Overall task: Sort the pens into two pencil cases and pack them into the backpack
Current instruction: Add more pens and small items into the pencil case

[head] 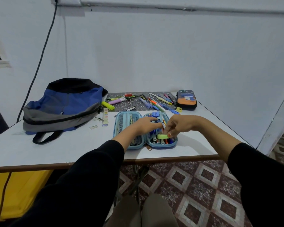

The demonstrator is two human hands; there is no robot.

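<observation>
Nearest you, at six o'clock on the table (72,145), the light-blue pencil case (159,146) lies unzipped and spread flat, and both your hands are over its right half. Your right hand (179,125) is curled downward, thumb and fingertips pinching a green highlighter (162,136) just above the near end of that half. Your left hand (144,125) lies flatter, fingers fairly straight, pressing on the blue pens (156,114) already packed there; it grips nothing that I can make out.

What matters here is that the highlighter's long axis runs nine to three, crosswise, while the packed pens run six to twelve. You will probably have to turn it a quarter to seat it alongside them, and your right hand, already holding it, is the one to do so.

Farther out, at twelve o'clock from the case, loose pens (154,101) lie scattered on a patterned mat (121,104), unsorted. The dark pencil case (186,99) stands closed at one o'clock, within your right hand's reach. The backpack (62,105) lies at ten o'clock, well apart.
</observation>
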